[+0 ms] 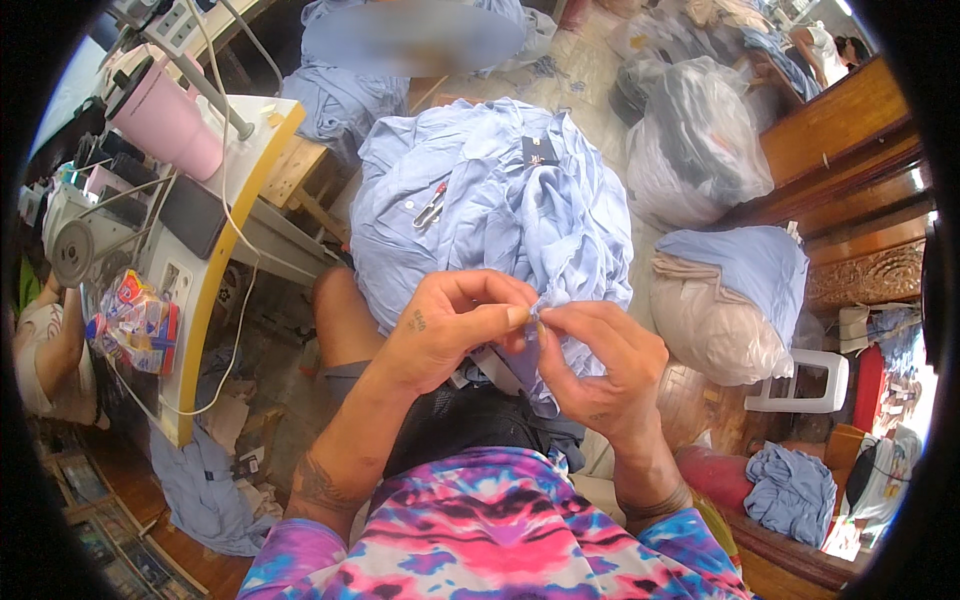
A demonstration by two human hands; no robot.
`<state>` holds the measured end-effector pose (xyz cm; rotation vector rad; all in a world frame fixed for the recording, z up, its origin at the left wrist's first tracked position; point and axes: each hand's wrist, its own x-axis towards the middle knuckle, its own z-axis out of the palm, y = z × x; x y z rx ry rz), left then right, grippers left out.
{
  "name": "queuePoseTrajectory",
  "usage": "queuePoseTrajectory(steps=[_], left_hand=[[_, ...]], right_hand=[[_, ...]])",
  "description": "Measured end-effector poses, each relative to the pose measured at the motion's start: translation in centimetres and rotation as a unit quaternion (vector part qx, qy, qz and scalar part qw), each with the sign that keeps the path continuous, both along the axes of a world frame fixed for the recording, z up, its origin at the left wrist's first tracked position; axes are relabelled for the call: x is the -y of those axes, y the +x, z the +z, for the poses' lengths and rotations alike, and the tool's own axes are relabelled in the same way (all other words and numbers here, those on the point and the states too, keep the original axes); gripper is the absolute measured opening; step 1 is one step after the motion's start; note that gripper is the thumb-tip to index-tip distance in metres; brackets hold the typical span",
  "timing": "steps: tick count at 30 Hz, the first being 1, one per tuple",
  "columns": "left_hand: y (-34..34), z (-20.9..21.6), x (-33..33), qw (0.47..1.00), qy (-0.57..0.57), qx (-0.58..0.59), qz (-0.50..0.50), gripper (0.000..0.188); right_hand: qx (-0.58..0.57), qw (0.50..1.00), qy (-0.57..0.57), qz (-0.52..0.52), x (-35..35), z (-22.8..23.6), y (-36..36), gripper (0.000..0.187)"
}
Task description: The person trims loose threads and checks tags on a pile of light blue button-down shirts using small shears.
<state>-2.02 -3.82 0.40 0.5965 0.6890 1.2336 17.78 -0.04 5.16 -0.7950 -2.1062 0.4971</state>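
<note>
A yellow-edged tabletop [257,112] stands at left, bearing a pink tumbler [175,125]. Light blue fabric [485,225] is heaped directly before the person. The left hand [450,325] and right hand [600,360] meet at its near side, each pinching fabric between thumb and forefinger. Small metal snips [430,207] lie atop the heap, left of a dark label [539,152].

Shows pale blue all over the heaped cloth [465,250], dark navy on the label [540,151], and red with silver on the small tool [432,206]. Swirls pink, purple, turquoise, black and white in a tie-dye pattern across the shirt [500,520]. Pairs pink with black on the tumbler [172,122], white with yellow edging on the table [207,330]. Has white on the stool [800,402] and the translucent bag [700,140], warm brown on the wooden furniture [850,125].
</note>
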Motion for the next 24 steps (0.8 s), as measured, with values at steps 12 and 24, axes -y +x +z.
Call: queuePoseTrajectory(steps=[12, 24], left_hand=[[0.2, 0.1, -0.1, 1.0, 0.023, -0.008, -0.002, 0.012], [0.6, 0.7, 0.3, 0.998, 0.044, -0.031, 0.021, 0.018]], right_hand=[[-0.013, 0.999, -0.044, 0.004, -0.1, 0.8, 0.1, 0.02], [-0.181, 0.908, -0.374, 0.047, -0.4, -0.9, 1.2, 0.008]])
